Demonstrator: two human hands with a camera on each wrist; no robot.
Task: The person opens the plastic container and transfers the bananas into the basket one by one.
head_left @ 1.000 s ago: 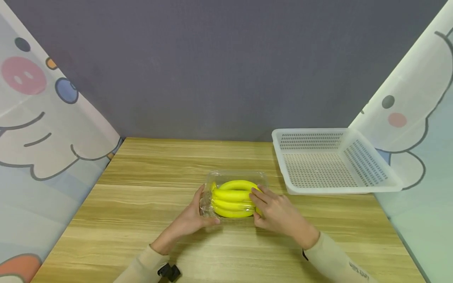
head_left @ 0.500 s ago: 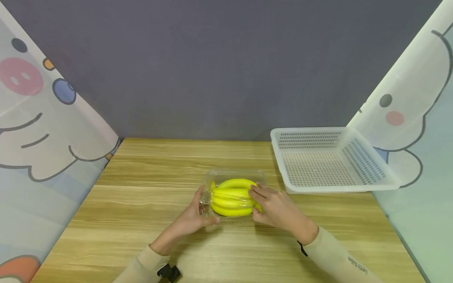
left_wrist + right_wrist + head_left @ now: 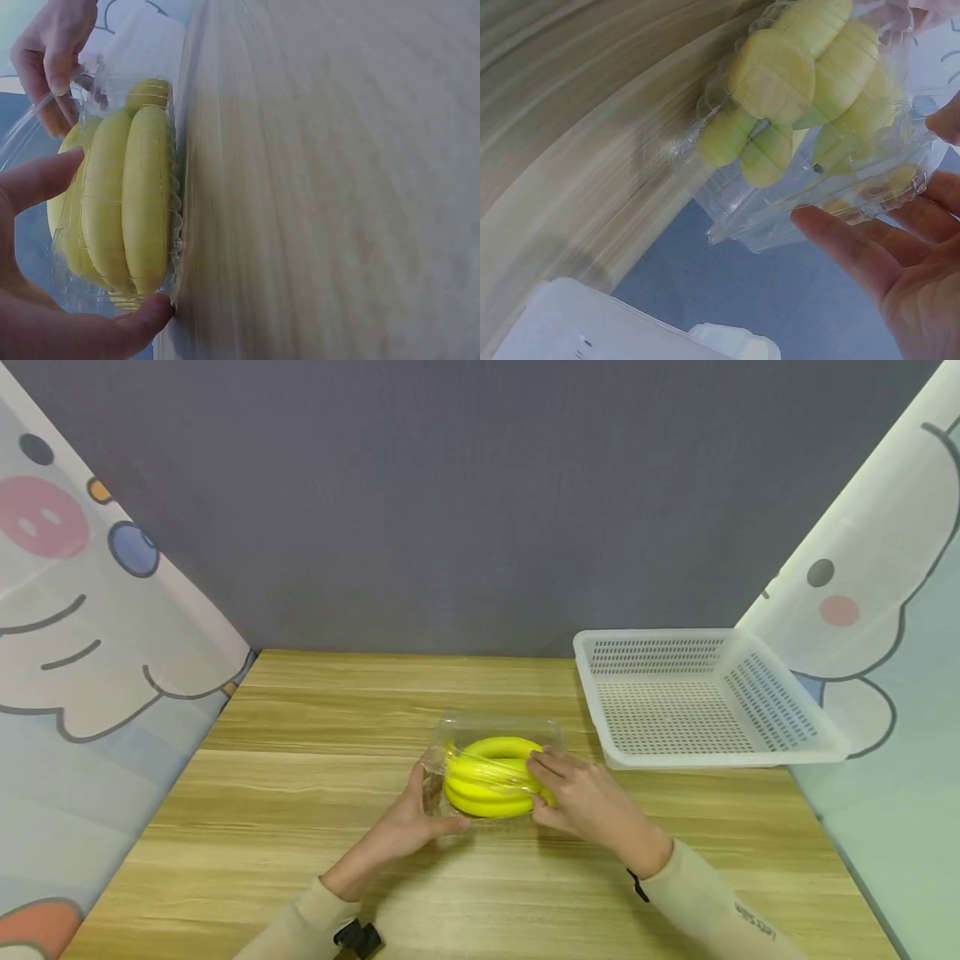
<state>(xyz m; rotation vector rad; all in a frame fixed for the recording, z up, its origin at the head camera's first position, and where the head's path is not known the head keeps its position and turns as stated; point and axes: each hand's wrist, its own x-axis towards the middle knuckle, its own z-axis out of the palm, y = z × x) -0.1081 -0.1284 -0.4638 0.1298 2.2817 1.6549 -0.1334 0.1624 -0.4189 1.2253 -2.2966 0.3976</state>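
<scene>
Steady the clear rectangular plastic box (image 3: 498, 727) of curved yellow bananas (image 3: 483, 802).
On the light-brown wood-grain table (image 3: 322, 718), your left hand (image 3: 408, 818) grasps its left end, your right hand (image 3: 588, 797) its right; press gently, evenly from both sides so the thin plastic doesn't buckle.

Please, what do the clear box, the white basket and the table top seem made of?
Clear box: probably thin, glossy plastic; bananas show through and ridges glint.
White basket: likely moulded plastic, satin, with regular slots.
Table top: wood or wood-look laminate, unclear which, low sheen; streaked grain shows.
</scene>
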